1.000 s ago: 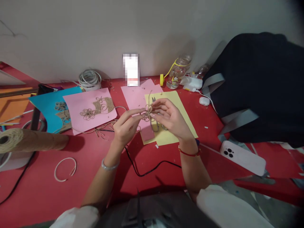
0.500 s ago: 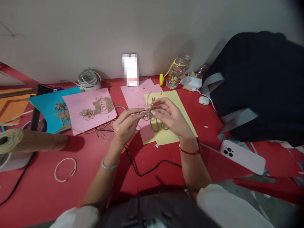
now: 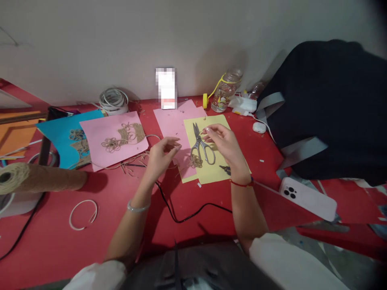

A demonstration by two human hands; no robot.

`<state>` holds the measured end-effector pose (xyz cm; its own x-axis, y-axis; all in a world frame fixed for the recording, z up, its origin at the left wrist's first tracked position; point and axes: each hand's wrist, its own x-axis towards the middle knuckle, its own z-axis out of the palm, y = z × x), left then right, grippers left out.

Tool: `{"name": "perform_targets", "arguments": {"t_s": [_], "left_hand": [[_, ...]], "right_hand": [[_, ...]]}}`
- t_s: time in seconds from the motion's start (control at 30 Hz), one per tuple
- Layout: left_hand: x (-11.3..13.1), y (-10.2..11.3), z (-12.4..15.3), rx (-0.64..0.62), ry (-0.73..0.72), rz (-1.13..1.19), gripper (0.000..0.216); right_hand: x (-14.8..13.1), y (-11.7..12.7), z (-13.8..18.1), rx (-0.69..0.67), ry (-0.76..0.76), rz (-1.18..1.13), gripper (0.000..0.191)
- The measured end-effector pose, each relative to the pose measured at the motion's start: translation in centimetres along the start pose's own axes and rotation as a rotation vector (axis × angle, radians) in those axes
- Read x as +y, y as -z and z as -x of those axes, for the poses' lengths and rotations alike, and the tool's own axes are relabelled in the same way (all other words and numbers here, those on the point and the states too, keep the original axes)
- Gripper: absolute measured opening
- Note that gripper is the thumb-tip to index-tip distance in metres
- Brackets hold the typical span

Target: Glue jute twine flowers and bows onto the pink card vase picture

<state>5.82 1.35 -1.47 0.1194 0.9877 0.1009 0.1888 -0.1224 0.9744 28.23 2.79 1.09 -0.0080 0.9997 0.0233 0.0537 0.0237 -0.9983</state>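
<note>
**Twine knot (image 3: 196,162) on the paper, both hands empty**

The left hand (image 3: 161,155) and right hand (image 3: 225,147) hover half open, fingers loosely curled, gripping nothing. The knot lies on yellow paper (image 3: 213,174), just beside the handles of the scissors (image 3: 200,144), right under both hands.

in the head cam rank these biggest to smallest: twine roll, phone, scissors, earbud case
Largest to smallest as they look in the head view:
Twine roll, though the frame cuts it off
Phone, which lies nearer the camera, so its lead over the scissors is unsure
Scissors
Earbud case
</note>
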Motion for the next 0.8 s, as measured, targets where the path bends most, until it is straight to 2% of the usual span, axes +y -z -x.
{"name": "perform_targets", "arguments": {"t_s": [0.1, 0.17, 0.33, 0.4, 0.47, 0.57, 0.67, 0.8], "left_hand": [[-0.7, -0.5, 0.3, -0.168, -0.012, -0.284, 0.018], [-1.2, -1.2, 0.7, -0.259, -0.020, -0.439, 0.023], [-2.2, -2.9, 1.5, -0.291, -0.058, -0.610, 0.067], [-2.3, -3.4, 1.7, -0.334, -0.053, -0.632, 0.058], [-2.4, -3.7, 1.7, -0.371, -0.023, -0.653, 0.036], [-2.6, -3.6, 1.5, -0.367, -0.037, -0.641, 0.012], [-2.5, -2.7, 1.0, -0.370, -0.064, -0.535, 0.018], [-1.6, -1.3, 0.2, -0.279, 0.134, -0.162, 0.027]], "right_hand": [[0.6, 1.0, -0.5, 0.050, -0.013, 0.006, 0.029], [0.9, 1.5, -0.6, 0.048, -0.017, -0.004, 0.028], [1.3, 1.3, -0.6, 0.005, -0.015, 0.006, 0.028], [1.3, 1.1, -0.6, 0.000, -0.021, 0.017, 0.028], [1.3, 1.1, -0.6, 0.000, -0.024, 0.020, 0.028], [1.0, 1.4, -0.6, 0.003, -0.015, 0.024, 0.028], [0.9, 1.8, -0.6, 0.008, -0.013, 0.018, 0.030], [1.2, 2.2, -0.7, 0.014, -0.026, -0.002, 0.028]]}}
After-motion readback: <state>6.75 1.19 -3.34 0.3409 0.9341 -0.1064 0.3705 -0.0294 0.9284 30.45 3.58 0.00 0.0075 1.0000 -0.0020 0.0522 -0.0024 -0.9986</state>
